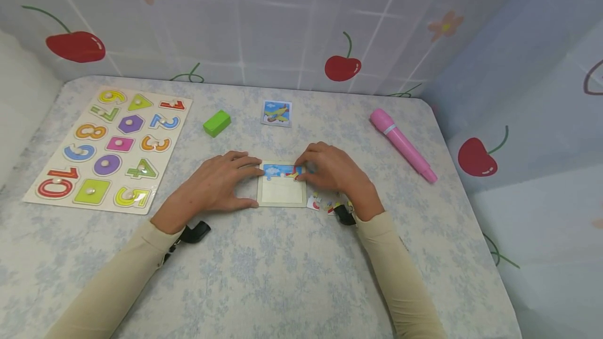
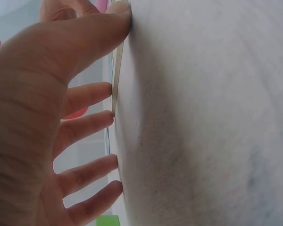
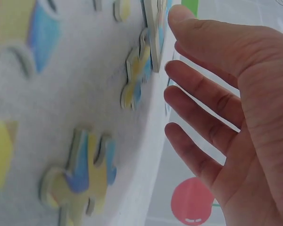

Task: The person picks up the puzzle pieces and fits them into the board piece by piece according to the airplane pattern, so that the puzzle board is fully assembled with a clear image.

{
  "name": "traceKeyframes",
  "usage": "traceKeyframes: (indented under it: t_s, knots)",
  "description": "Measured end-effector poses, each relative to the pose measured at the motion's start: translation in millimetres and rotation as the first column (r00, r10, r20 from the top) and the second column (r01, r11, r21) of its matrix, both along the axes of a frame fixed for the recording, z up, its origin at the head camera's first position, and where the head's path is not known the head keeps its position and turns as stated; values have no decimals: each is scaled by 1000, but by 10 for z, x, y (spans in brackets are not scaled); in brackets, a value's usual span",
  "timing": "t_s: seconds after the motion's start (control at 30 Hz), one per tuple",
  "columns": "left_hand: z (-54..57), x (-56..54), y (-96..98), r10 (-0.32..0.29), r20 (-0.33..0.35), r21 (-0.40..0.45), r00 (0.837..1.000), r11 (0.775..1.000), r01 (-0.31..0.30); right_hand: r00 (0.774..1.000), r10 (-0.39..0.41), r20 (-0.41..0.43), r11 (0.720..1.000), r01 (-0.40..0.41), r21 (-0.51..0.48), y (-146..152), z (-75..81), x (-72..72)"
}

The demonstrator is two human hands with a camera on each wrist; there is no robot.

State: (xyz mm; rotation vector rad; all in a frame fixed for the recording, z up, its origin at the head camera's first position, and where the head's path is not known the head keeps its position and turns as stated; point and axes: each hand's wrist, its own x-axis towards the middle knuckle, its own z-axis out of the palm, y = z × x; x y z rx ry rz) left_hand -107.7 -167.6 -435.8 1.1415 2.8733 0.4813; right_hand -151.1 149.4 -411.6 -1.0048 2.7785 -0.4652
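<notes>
One square, cream puzzle tray [image 1: 282, 192] on pale floral-covered bench [image 1: 273, 271], between my two hands. My left hand [image 1: 220, 181]: fingers spread, touching its edge. Right hand [image 1: 332, 169]: at upper-right corner, can't tell if pinching.

Puzzle tray [image 1: 282, 192] flat, partly filled; loose pieces [image 1: 313, 202] beside.

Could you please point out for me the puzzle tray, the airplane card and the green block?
Puzzle tray [image 1: 282, 191]: head view, on the bare floor of the tray.
Airplane card [image 1: 276, 114]: head view, on the printed airplane.
Green block [image 1: 216, 121]: head view, on its upper face.
</notes>
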Motion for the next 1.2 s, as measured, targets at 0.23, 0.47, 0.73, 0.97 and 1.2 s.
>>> traceKeyframes:
  t_s: [0.23,0.47,0.73,0.97,1.2]
  knots:
    - [-7,0,2,0,-4,12,1000,1000,0,999,-48,23,999,48,25,96,33,16]
    - [-9,-2,2,0,-3,13,1000,1000,0,998,-57,22,997,56,52,208,14,40]
    - [-15,-2,0,3,-8,9,1000,1000,-3,995,-84,46,994,80,76,276,11,78]
    - [-14,-3,3,7,-1,7,1000,1000,-7,994,-91,68,993,85,86,291,18,104]
    - [-13,2,4,2,-2,14,1000,1000,-2,992,-91,84,992,83,93,310,9,110]
